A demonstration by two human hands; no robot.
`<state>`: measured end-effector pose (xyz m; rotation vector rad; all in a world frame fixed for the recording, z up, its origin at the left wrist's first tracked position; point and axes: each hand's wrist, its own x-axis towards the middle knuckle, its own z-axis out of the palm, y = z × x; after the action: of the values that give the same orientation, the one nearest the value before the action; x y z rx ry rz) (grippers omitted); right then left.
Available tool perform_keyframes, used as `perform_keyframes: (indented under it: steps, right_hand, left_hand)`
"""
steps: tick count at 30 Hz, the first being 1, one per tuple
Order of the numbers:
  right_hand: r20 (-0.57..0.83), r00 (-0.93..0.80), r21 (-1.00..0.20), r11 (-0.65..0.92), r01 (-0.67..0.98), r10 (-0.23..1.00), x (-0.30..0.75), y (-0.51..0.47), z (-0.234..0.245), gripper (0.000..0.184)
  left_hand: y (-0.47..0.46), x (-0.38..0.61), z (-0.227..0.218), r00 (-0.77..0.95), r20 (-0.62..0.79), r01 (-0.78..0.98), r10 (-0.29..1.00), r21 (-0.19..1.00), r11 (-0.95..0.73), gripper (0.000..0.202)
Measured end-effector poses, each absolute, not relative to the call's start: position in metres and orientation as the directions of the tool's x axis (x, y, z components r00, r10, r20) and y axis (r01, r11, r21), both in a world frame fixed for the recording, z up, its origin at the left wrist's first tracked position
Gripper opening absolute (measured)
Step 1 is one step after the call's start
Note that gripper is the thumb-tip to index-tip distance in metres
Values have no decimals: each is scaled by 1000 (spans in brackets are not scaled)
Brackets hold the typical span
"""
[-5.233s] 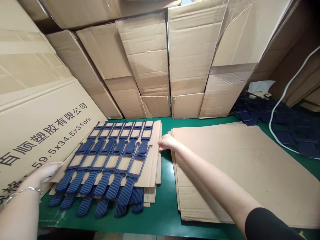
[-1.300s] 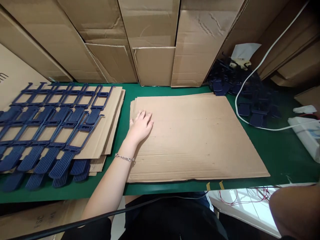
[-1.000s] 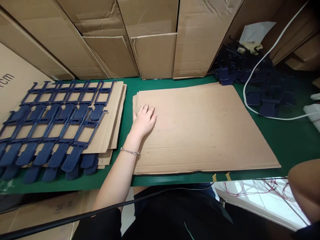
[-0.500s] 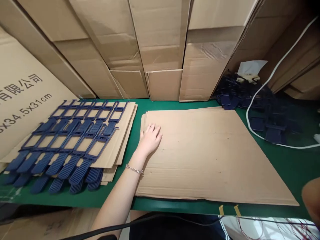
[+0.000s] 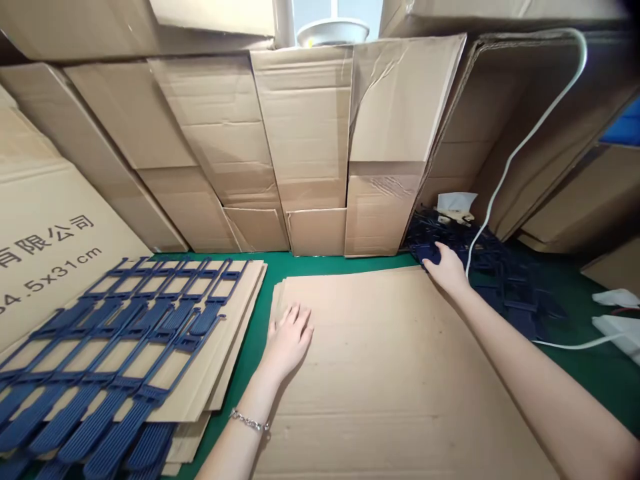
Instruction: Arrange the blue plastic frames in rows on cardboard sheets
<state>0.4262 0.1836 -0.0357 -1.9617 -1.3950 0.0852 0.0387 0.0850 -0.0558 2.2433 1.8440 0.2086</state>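
Note:
My left hand (image 5: pixel 289 339) lies flat on the left part of a stack of cardboard sheets (image 5: pixel 365 373), fingers spread. At the far right corner of that stack, my right hand (image 5: pixel 449 268) reaches to the edge of a heap of dark blue plastic parts (image 5: pixel 520 293). Its thumb and a finger show apart beside the nearest part; whether they touch it I cannot tell. Left of the stack, several blue frame-like plastic parts with ribbed ends (image 5: pixel 130 327) lie in rows on another pile of cardboard sheets (image 5: pixel 195 400).
Cardboard boxes (image 5: pixel 305 127) form a wall at the back. A printed carton (image 5: pixel 45 200) stands at the left. Over the blue heap runs a white cable (image 5: pixel 515 153), with a small white paper (image 5: pixel 456 201) behind it. Green table surface (image 5: pixel 250 340) shows between the piles.
My right hand has come from the right edge to the blue heap. The view has tilted up, showing more boxes and a white round object. My left hand stays on the cardboard.

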Motion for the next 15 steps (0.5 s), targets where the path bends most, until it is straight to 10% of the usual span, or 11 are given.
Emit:
perform_keyframes:
  steps: [15]
  right_hand:
    - [82,456,-281,-419,864,886,411,228,-49,97]
  left_hand:
    - [88,38,-57,184,-75,957,980,243,-161,47]
